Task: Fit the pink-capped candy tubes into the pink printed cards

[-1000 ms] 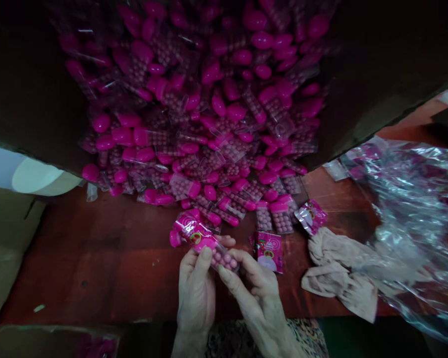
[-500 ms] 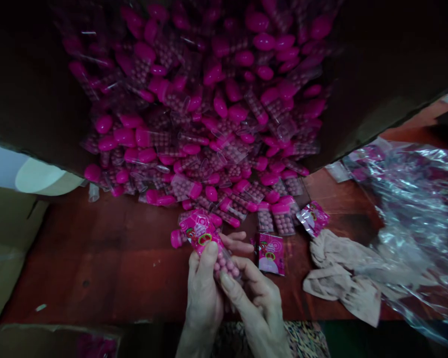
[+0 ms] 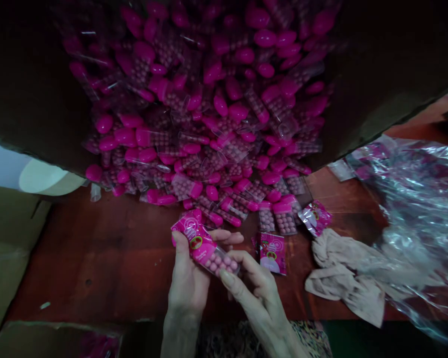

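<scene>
Fingers (image 3: 231, 239) of left hand (image 3: 188, 284) cradle, and of right hand (image 3: 259, 288) pinch, a bead-filled bottle (image 3: 218, 261).

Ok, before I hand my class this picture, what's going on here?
A person is holding a clear plastic bottle of small pink balls in both bare hands. The left hand supports the pink printed wrapper over the bottle's far end; the right hand pinches the clear near end. Beyond is a big heap of clear, pink-capped bottles. To the right, a flat pink printed packet and a crumpled beige cloth lie on the reddish-brown table.
</scene>
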`<state>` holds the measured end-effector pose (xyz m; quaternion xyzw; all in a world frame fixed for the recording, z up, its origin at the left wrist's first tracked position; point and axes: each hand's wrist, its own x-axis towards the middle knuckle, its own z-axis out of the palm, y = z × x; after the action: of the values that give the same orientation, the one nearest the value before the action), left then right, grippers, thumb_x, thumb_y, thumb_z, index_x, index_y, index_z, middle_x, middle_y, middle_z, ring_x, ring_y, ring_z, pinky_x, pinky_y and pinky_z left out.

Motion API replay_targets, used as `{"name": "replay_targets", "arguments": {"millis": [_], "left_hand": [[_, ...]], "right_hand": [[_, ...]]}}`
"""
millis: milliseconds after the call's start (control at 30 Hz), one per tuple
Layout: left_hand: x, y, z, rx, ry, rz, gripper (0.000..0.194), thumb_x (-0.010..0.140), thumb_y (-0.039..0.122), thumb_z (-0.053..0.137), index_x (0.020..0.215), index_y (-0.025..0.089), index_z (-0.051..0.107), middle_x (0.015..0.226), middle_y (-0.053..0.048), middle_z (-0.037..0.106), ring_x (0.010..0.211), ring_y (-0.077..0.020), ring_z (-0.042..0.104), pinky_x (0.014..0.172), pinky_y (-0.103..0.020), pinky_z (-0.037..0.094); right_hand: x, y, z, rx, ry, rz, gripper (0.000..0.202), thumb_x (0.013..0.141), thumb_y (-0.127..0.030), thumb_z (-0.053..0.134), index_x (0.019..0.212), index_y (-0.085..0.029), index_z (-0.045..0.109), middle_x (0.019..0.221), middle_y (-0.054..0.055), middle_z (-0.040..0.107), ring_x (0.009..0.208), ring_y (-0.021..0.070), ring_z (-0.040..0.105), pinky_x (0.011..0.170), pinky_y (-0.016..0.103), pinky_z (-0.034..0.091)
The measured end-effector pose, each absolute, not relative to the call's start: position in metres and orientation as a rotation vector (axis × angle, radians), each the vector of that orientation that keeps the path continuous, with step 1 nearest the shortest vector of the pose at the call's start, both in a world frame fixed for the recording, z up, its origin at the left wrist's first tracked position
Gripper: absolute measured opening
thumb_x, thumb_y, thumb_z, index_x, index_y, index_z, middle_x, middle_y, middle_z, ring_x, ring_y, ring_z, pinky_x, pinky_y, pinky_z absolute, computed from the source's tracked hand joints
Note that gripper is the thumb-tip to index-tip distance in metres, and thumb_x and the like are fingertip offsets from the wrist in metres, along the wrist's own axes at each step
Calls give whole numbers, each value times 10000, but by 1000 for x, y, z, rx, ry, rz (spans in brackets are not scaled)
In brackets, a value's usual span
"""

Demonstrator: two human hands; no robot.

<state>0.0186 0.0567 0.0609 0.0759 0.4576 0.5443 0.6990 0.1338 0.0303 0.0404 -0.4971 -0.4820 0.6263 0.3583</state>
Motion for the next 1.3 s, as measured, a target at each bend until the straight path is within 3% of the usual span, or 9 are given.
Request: {"name": "replay_targets", "arguments": {"millis": [133,367,500,800,1000,1067,1200,1300], "left_hand": [[20,56,53,260,1088,1234,679,799,652,320,693,109,713,759,-157,718,904,-291,642,870,-411,444],[26,53,49,283,1042,1228,663,841,601,273,620,132,687,841,-152,721,943,-306,628,897,-457,426],[28,49,49,269,972,1180,656,861,575,243,632,145,683,826,-152,725,1072,-303,571,949,-456,388],[25,42,48,321,989,1158,544,874,502,332,703,146,707,861,-143,726,1164,-287,505,1008,-447,331],[31,51,48,209,860,1226,767,658,774,362,907,119,674,949,-179,705,959,-314,626,919,-458,415],[33,52,49,210,931,1290,671,674,718,459,943,132,646,902,-155,718,916,-286,643,879,-420,448],[37,50,48,226,1097,1304,295,791,421,568,879,145,625,798,-104,729,843,-234,665,792,-349,491],[43,47,48,190,1140,1321,243,813,365,547,860,139,622,775,-102,727,832,-227,668,756,-331,503]], "right_hand": [[138,32,41,-1330,-1321,1590,229,850,-398,517,910,-189,588,651,-26,499,565,111,441,497,213,351],[140,30,54,-1361,-1357,1446,215,856,-361,507,916,-196,632,598,-19,527,512,128,480,482,234,377],[142,21,55,-1446,-1322,1439,249,846,-356,525,1015,-208,632,571,-10,551,496,148,520,488,245,426],[138,19,48,-1420,-1201,1466,228,830,-339,547,966,-183,642,608,2,594,516,145,562,503,234,456],[127,26,41,-1335,-971,1661,219,823,-378,564,875,-167,591,527,-50,483,432,75,422,410,182,333],[124,27,37,-1282,-898,1695,229,825,-384,568,890,-165,582,527,-62,458,426,60,390,407,172,312],[120,26,33,-1249,-846,1730,251,834,-390,558,919,-157,597,550,-46,495,430,59,408,412,170,335],[119,23,36,-1292,-899,1630,219,827,-362,571,910,-164,615,598,-23,559,465,74,475,442,171,391]]}}
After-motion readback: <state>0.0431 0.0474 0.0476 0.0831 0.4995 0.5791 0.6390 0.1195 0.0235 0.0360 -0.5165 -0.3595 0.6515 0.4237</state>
